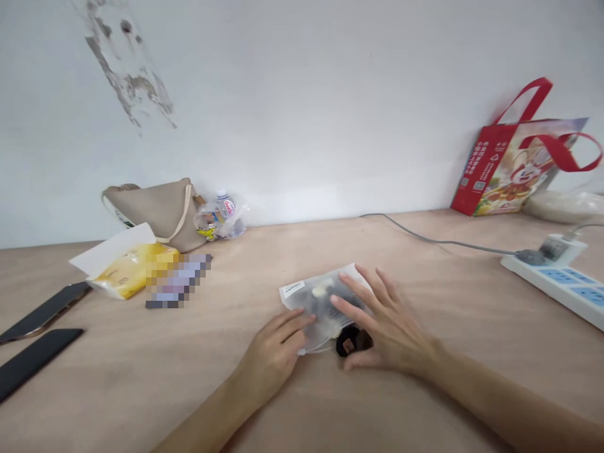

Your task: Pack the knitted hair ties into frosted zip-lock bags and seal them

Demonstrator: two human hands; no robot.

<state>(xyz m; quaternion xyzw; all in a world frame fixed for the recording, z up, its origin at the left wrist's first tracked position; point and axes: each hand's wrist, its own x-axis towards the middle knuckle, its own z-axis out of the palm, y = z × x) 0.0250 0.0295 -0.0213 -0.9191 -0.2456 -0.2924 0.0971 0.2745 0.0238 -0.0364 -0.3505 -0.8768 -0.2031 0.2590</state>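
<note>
A translucent plastic pouch (321, 314) with a white label at its upper left lies flat on the table in front of me. Pale and grey shapes show through it, too blurred to name. My left hand (279, 345) rests at the pouch's lower left edge, its fingers close together and pressing on the plastic. Over the right side is my right hand (387, 321), fingers spread. Between its thumb and index finger, at the pouch's lower right edge, is a round black object (348, 341) with a brownish mark, partly hidden by the hand.
Two dark flat devices (35, 358), a yellow tissue pack (129, 270) and a blurred-out item (179, 283) lie left. Behind them are a beige bag (160, 207) and a bagged bottle (226, 211). A power strip (561, 283) and red shopping bag (509, 167) are right.
</note>
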